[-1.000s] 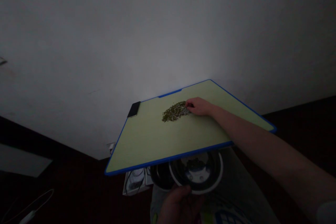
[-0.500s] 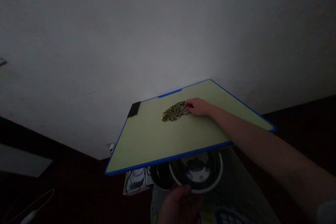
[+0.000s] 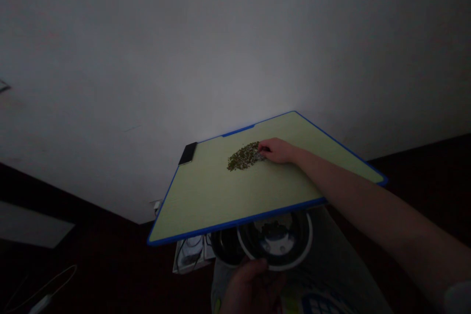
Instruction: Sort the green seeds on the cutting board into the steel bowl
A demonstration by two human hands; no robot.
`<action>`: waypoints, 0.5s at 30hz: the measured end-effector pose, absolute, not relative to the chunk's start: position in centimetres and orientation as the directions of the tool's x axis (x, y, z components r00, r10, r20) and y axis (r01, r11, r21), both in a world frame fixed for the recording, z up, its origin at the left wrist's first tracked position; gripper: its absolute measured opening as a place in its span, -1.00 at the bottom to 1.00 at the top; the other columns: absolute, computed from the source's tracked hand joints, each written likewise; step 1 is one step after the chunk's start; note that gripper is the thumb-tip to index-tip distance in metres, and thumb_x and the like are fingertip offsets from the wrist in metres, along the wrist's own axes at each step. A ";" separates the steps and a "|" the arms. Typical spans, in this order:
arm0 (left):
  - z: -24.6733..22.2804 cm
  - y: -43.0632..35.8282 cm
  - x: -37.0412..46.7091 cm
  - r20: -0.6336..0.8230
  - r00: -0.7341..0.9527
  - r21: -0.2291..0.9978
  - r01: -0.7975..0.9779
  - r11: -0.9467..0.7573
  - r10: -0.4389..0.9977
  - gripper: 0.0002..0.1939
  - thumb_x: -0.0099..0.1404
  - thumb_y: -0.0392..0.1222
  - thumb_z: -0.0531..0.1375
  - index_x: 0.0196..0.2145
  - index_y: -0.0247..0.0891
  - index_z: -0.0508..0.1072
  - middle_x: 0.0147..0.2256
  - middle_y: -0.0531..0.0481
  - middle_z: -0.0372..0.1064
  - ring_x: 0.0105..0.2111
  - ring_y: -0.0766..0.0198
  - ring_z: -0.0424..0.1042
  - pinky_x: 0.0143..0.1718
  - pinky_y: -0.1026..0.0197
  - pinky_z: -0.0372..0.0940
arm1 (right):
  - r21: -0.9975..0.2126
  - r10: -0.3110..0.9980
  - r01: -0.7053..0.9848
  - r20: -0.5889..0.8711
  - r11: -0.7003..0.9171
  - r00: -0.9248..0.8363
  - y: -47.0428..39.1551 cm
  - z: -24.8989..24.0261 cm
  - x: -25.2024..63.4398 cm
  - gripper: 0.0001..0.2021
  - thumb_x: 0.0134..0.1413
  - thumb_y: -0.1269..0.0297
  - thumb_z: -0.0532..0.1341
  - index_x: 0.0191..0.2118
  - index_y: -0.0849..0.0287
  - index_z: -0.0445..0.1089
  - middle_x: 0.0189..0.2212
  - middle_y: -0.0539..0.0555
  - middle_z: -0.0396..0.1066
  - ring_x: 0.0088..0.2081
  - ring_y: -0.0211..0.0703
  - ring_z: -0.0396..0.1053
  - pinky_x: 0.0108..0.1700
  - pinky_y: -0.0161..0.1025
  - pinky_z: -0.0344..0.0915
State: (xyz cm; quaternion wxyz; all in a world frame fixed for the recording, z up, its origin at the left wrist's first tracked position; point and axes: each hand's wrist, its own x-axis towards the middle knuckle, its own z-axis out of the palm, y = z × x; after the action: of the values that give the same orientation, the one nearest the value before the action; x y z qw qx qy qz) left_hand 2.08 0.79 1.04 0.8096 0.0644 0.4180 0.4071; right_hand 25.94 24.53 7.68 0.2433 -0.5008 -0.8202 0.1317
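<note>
A loose pile of small green and pale bits (image 3: 242, 157) lies near the middle of the pale yellow-green board (image 3: 206, 196) with a blue edge. My right hand (image 3: 274, 150) rests at the pile's right end, its fingers pinched together; what they hold is too small to tell. Below the board's front edge, my left hand (image 3: 252, 284) grips the near rim of a metal bowl (image 3: 279, 243). Some dark bits lie inside this bowl, and the board hides its far part. A second dark bowl (image 3: 227, 248) is just left of it, partly covered.
A black phone (image 3: 188, 153) lies at the board's back left corner. The board's back meets a grey wall (image 3: 228, 49). Under its front left edge is a white box (image 3: 191, 255) with cables. A white cable (image 3: 59, 284) lies on the dark floor at lower left.
My right hand has shifted very slightly left at the pile. My left hand and the bowls have stayed in place.
</note>
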 end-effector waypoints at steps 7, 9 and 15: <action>1.1 0.8 2.2 -0.657 0.294 0.432 -0.608 0.666 0.694 -0.42 0.06 -0.48 0.23 0.07 -0.26 0.41 -0.37 -0.07 0.65 -0.25 0.00 0.59 -0.04 -0.07 0.35 | -0.448 0.895 0.775 0.236 0.446 -0.379 24.5 7.9 26.4 -0.81 0.07 0.38 0.18 -0.20 0.19 0.50 -0.34 0.09 0.52 -0.32 -0.17 0.39 -0.27 -0.30 0.19; 1.4 0.7 2.2 -0.647 0.302 0.433 -0.611 0.663 0.700 -0.42 0.06 -0.48 0.23 0.08 -0.26 0.41 -0.38 -0.08 0.65 -0.24 0.00 0.59 -0.05 -0.07 0.36 | -0.447 0.896 0.777 0.233 0.444 -0.379 24.5 7.9 26.5 -0.81 0.08 0.38 0.18 -0.20 0.19 0.49 -0.33 0.09 0.52 -0.31 -0.17 0.39 -0.27 -0.30 0.19; 2.3 0.6 2.2 -0.652 0.298 0.444 -0.596 0.669 0.698 -0.41 0.10 -0.49 0.22 0.10 -0.24 0.39 -0.37 -0.04 0.64 -0.25 0.06 0.60 0.03 -0.03 0.33 | -0.442 0.890 0.773 0.236 0.455 -0.390 24.6 7.7 26.4 -0.82 0.10 0.35 0.17 -0.20 0.19 0.49 -0.32 0.10 0.52 -0.31 -0.17 0.39 -0.26 -0.30 0.19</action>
State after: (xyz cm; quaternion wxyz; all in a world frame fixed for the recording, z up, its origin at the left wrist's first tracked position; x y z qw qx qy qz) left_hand 2.23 0.62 2.34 0.8034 0.0586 0.4349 0.4025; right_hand 26.37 24.57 7.68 0.2237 -0.5052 -0.8232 0.1309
